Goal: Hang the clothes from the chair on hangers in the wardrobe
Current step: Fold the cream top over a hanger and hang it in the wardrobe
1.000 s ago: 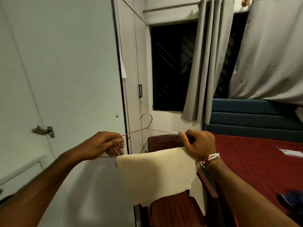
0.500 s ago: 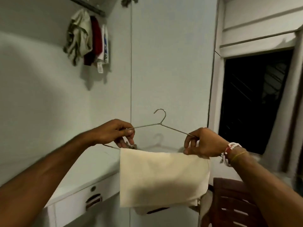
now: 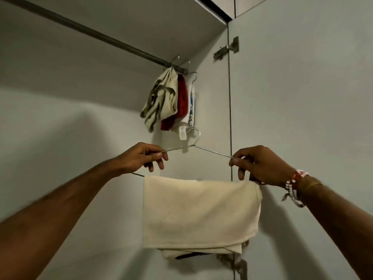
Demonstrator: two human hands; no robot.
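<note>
Cream folded cloth drapes over the bottom bar of a thin silver wire hanger, held up inside the pale grey wardrobe, below its dark metal rail. The left hand and right hand each pinch a sloping arm. Something dark, perhaps a strap, shows beneath.

Head cam only, wide-angle; faces fwd & up into wardrobe, rail overhead; hanger close, at arm's reach.

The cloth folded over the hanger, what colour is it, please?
The cloth is plain cream, head view.
</note>
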